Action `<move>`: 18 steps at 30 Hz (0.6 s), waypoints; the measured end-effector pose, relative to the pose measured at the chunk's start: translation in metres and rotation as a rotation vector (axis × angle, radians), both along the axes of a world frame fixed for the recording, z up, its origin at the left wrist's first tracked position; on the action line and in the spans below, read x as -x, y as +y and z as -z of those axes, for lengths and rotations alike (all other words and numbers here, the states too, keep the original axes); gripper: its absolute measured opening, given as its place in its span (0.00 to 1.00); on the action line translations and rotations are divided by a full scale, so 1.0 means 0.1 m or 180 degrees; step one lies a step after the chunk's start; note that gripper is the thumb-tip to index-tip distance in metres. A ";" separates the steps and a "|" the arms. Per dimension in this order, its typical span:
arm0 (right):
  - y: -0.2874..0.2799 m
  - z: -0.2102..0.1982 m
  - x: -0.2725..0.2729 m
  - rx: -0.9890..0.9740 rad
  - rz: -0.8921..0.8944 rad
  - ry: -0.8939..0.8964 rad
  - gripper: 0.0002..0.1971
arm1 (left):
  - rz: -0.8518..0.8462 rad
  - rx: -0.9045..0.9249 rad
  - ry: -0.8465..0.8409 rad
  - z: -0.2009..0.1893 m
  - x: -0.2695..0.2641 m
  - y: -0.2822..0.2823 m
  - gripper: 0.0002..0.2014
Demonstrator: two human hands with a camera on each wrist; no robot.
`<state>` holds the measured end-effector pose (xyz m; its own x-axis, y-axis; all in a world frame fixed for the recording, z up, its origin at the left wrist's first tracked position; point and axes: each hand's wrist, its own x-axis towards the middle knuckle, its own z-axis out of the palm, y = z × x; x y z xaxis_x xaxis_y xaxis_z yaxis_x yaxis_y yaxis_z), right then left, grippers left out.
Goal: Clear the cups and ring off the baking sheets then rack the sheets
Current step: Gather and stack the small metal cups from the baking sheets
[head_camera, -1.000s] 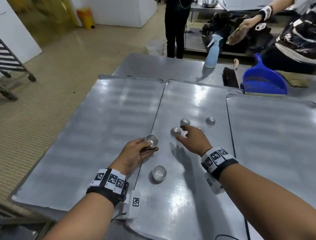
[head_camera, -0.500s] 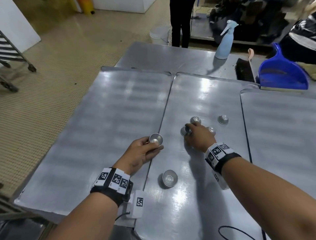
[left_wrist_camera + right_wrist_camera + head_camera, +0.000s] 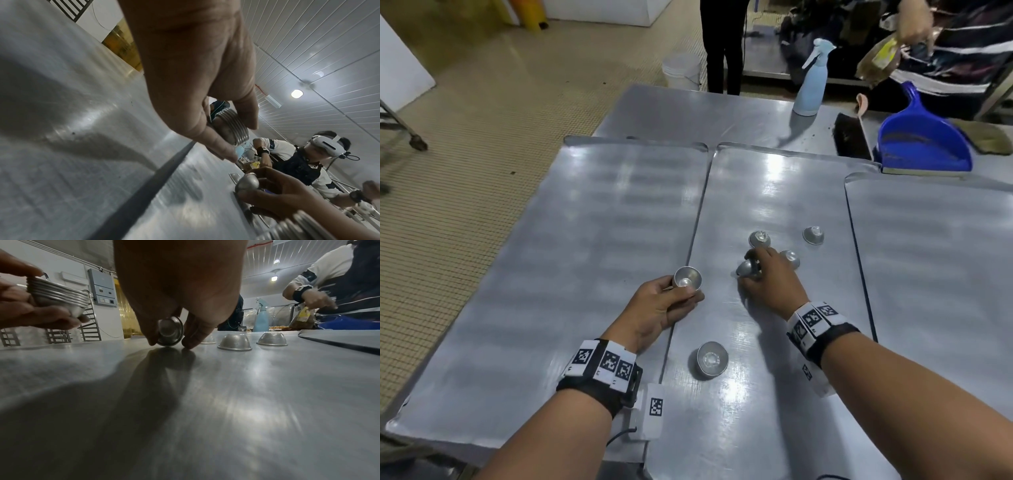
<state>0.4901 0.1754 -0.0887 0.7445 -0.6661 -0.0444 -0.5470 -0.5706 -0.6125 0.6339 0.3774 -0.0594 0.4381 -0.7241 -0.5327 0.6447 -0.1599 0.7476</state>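
My left hand holds a nested stack of small metal cups just above the seam between the left baking sheet and the middle sheet. My right hand pinches one cup tipped on its edge on the middle sheet. Three upturned cups stand beyond it. One upright cup sits near me. A third sheet lies on the right.
A blue dustpan, a brush and a spray bottle stand at the table's far side. Another person works at the far right; someone else's legs stand behind. A wheeled rack is at left.
My right hand reached the nearest upturned cup, closed its fingers round it and tipped it onto its edge. The left hand kept holding its stack in place.
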 end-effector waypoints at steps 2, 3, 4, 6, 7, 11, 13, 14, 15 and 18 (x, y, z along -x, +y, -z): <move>0.01 0.03 0.05 -0.0117 0.0037 0.0099 0.21 | 0.0008 0.0013 0.0010 0.00 0.01 0.00 0.17; 0.01 0.04 0.07 -0.0110 0.0041 0.0129 0.23 | 0.0018 0.0024 0.0015 -0.01 0.02 -0.01 0.17; 0.02 0.05 0.09 -0.0086 0.0035 0.0164 0.25 | 0.0035 0.0034 0.0017 -0.01 0.02 -0.02 0.16; 0.05 0.07 0.12 -0.0081 0.0023 0.0182 0.28 | 0.0065 0.0045 0.0023 -0.01 0.03 -0.02 0.16; 0.06 0.08 0.14 -0.0104 0.0026 0.0173 0.30 | 0.0062 0.0058 0.0039 -0.01 0.04 -0.02 0.16; 0.03 0.15 0.20 -0.0048 0.0067 0.0295 0.27 | 0.0064 0.0081 0.0053 -0.03 0.05 -0.01 0.19; 0.03 0.18 0.24 -0.0027 0.0094 0.0361 0.23 | 0.0059 0.0097 0.0051 -0.04 0.06 0.00 0.23; 0.04 0.19 0.26 -0.0030 0.0116 0.0381 0.23 | 0.0060 0.0092 0.0045 -0.05 0.07 0.01 0.24; 0.04 0.20 0.29 -0.0023 0.0129 0.0395 0.25 | 0.0063 0.0086 0.0037 -0.06 0.08 0.01 0.25; 0.07 0.17 0.36 -0.0029 0.0100 0.0424 0.26 | 0.0067 0.0061 0.0005 -0.05 0.11 0.04 0.24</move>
